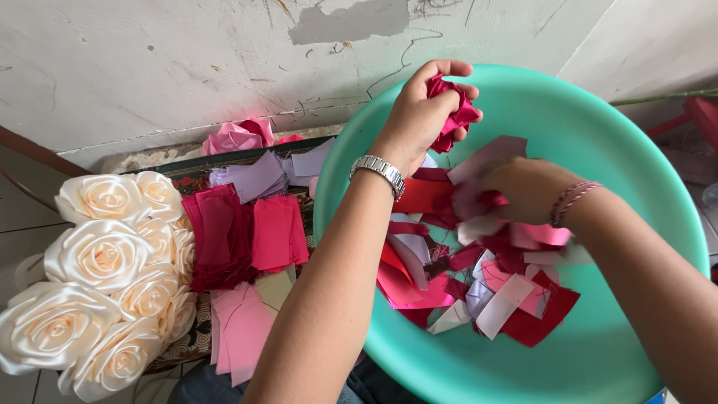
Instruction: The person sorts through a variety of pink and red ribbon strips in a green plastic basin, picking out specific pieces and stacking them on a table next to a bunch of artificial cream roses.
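A large teal plastic basin (598, 150) holds a heap of ribbon squares (479, 292) in red, pink and white. My left hand (422, 112), with a metal watch on the wrist, is raised over the basin and clutches a bunch of dark red ribbon pieces (452, 112). My right hand (523, 187), with a thread bracelet on the wrist, reaches down into the heap and its fingers pinch a pale pink ribbon piece (482, 161). The fingertips of that hand are partly hidden by the scraps.
To the left lie stacks of cut ribbon squares in dark red (217, 236), pink (278, 232), light pink (243, 329) and lilac (258, 176). Several cream satin roses (97, 258) sit at far left. A pink satin rose (239, 135) rests by the cracked wall.
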